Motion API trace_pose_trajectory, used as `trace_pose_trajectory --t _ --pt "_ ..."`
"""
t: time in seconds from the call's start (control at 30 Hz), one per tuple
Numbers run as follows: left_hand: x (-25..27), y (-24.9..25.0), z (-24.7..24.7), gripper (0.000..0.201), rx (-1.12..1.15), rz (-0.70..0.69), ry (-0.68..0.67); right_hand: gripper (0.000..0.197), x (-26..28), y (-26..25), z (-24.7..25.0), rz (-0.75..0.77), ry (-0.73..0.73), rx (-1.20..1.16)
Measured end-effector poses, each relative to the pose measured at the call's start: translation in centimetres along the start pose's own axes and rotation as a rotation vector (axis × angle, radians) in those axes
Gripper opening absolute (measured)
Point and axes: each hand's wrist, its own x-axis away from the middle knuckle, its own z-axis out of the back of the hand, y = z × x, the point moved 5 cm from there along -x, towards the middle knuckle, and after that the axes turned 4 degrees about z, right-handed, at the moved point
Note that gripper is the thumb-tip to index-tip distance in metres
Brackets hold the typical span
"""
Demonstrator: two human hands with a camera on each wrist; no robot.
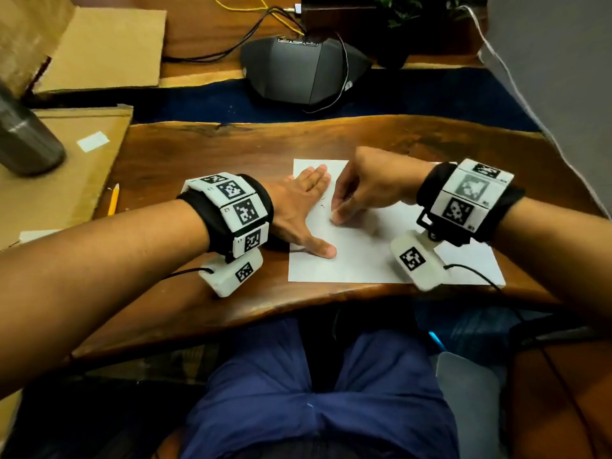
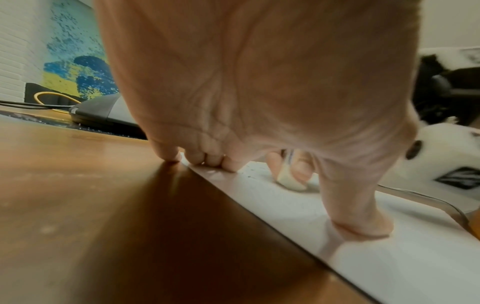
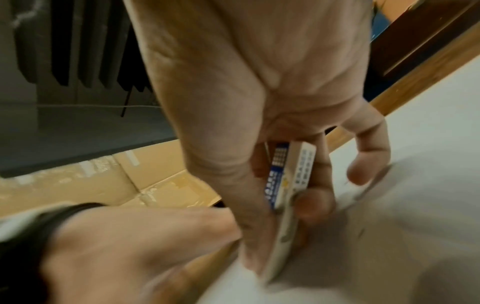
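A white sheet of paper (image 1: 371, 260) lies on the wooden table (image 1: 205, 160) near its front edge. My left hand (image 1: 298, 207) lies flat on the sheet's left part, fingers straight and thumb (image 2: 363, 224) spread, pressing it down. My right hand (image 1: 357, 193) pinches a white eraser (image 3: 288, 203) with a blue and white sleeve between thumb and fingers. The eraser's tip (image 2: 291, 183) touches the paper just right of the left hand. Faint pencil marks (image 1: 323, 205) show on the paper between the two hands.
A yellow pencil (image 1: 113, 200) lies at the table's left edge beside flat cardboard (image 1: 49, 180). A grey metal bottle (image 1: 26, 140) stands on that cardboard. A dark conference phone (image 1: 304, 71) with cables sits behind, on a blue strip.
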Motion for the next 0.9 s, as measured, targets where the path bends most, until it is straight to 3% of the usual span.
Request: trace_pose_trajectory --t 0.13,0.2,0.33,0.37,0.5,0.57,0.7,0.83,0.9 --pt "0.1 0.1 0.0 0.141 -0.014 0.001 -0.001 0.021 -1.7 1.4 2.3 -0.046 0.251 -0.046" --pt "0.0 0.0 0.1 0.139 -0.019 0.004 0.007 0.020 -1.3 1.1 1.9 -0.012 0.224 0.007" --pt "0.0 0.0 0.0 0.138 -0.014 0.004 0.008 0.017 0.2 0.2 -0.1 0.019 -0.071 0.054" --pt "0.0 0.0 0.0 0.138 -0.010 0.002 0.008 0.017 0.0 0.3 0.2 0.010 -0.052 0.034" --pt "0.0 0.1 0.0 0.137 -0.019 0.000 0.011 0.019 -1.6 1.1 2.2 -0.042 0.257 -0.032" --pt "0.1 0.0 0.1 0.138 -0.018 0.002 0.018 0.019 -1.3 0.9 1.7 -0.011 0.254 -0.015" --pt "0.2 0.1 0.0 0.137 0.003 -0.003 0.011 0.017 0.5 0.7 0.0 -0.004 0.033 0.039" --pt "0.3 0.1 0.1 0.136 -0.032 -0.006 0.011 0.014 1.6 2.9 2.4 -0.034 0.245 -0.106" --pt "0.7 0.0 0.1 0.133 -0.032 -0.010 0.025 0.013 2.5 4.5 3.0 -0.088 0.258 -0.169"
